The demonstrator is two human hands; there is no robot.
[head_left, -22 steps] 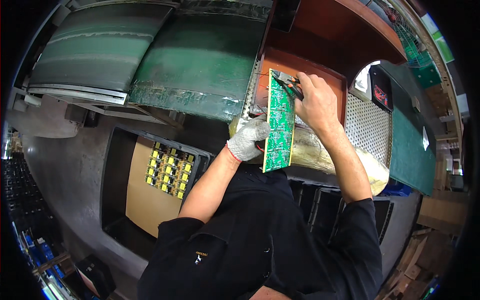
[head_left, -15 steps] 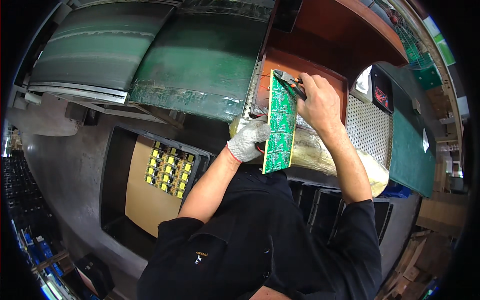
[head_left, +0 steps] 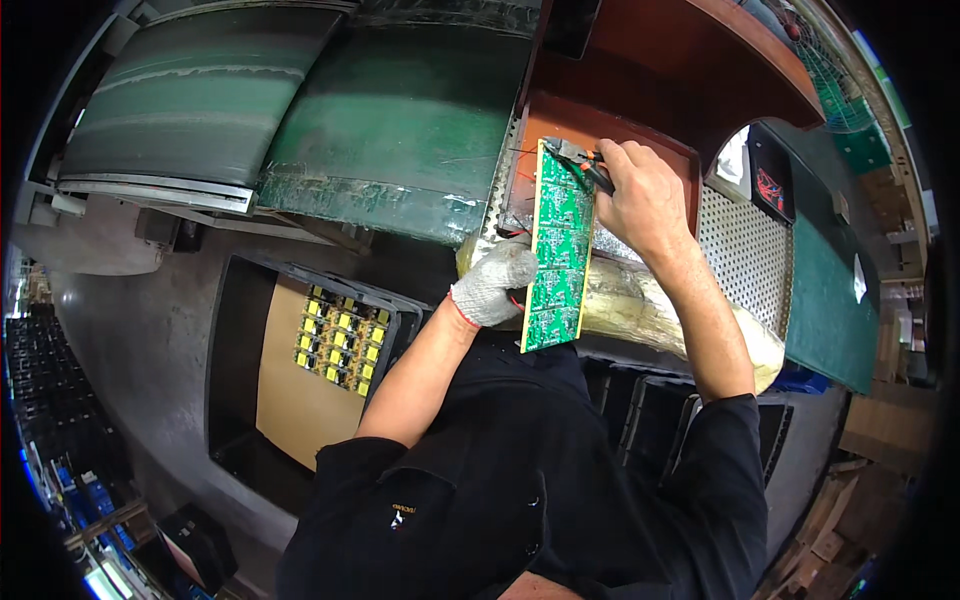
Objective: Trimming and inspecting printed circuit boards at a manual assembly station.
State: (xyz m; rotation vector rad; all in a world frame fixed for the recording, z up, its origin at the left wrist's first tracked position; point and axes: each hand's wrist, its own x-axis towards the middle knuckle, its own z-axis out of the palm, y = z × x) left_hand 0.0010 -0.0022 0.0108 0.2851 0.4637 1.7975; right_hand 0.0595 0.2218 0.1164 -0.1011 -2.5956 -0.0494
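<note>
A long green circuit board panel (head_left: 560, 255) with pale yellow edges is held up in front of me, its soldered face toward me. My left hand (head_left: 497, 280), in a light knitted glove, grips its left edge; the fingers behind the board are hidden. Bare, my right hand (head_left: 645, 200) is closed around cutting pliers (head_left: 592, 170) with orange and black handles. The metal jaws of the pliers lie at the board's top end, against its face. Thin wires stick out beyond the board's upper left edge.
Behind the board stands a reddish-brown tray (head_left: 575, 110). A padded yellowish roll (head_left: 640, 310) runs along the bench edge. At lower left, a black crate (head_left: 225, 370) holds cardboard and a panel with yellow components (head_left: 340, 340). A green conveyor belt (head_left: 390, 120) lies upper left; a perforated metal surface (head_left: 740, 245) is at right.
The view has shifted slightly. Both hands keep their grips, and the plier jaws stay at the board's top end with hardly any movement.
</note>
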